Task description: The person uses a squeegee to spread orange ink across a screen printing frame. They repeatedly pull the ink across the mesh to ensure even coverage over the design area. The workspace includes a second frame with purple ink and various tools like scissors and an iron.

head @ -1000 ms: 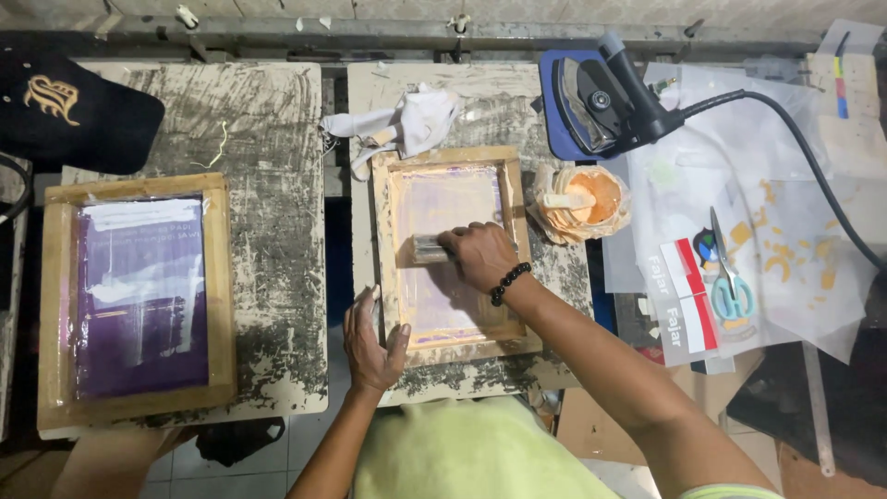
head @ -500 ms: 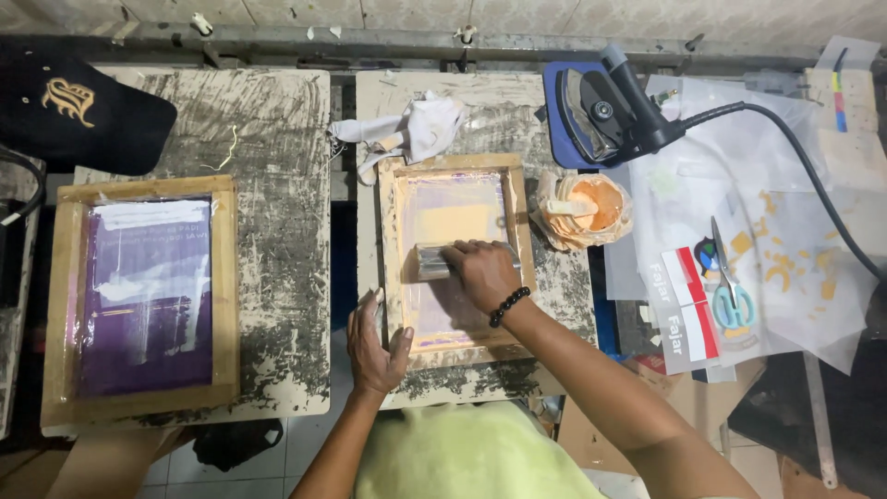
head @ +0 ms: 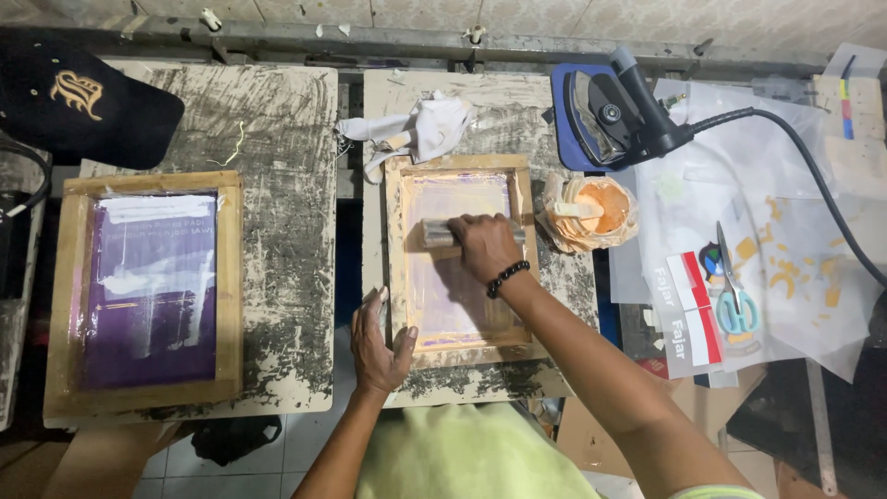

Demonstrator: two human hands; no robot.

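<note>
A small wooden printing screen frame (head: pixel 399 259) lies on the right-hand stained board (head: pixel 480 111). My right hand (head: pixel 484 248), with a dark bead bracelet at the wrist, grips a squeegee (head: pixel 440 232) laid across the upper part of the pale mesh. My left hand (head: pixel 377 340) presses flat on the frame's lower left corner, fingers spread. An orange ink pot (head: pixel 596 207) with a stick in it stands just right of the frame.
A larger wooden frame with purple mesh (head: pixel 148 286) lies on the left board. A white rag (head: pixel 416 125) sits above the small frame. An iron (head: pixel 614 106) with a black cable, scissors (head: pixel 735 296), paper sheets and a black cap (head: pixel 74 102) are around.
My right hand has slid the squeegee along the mesh of the small frame. My left hand has stayed on the frame's corner.
</note>
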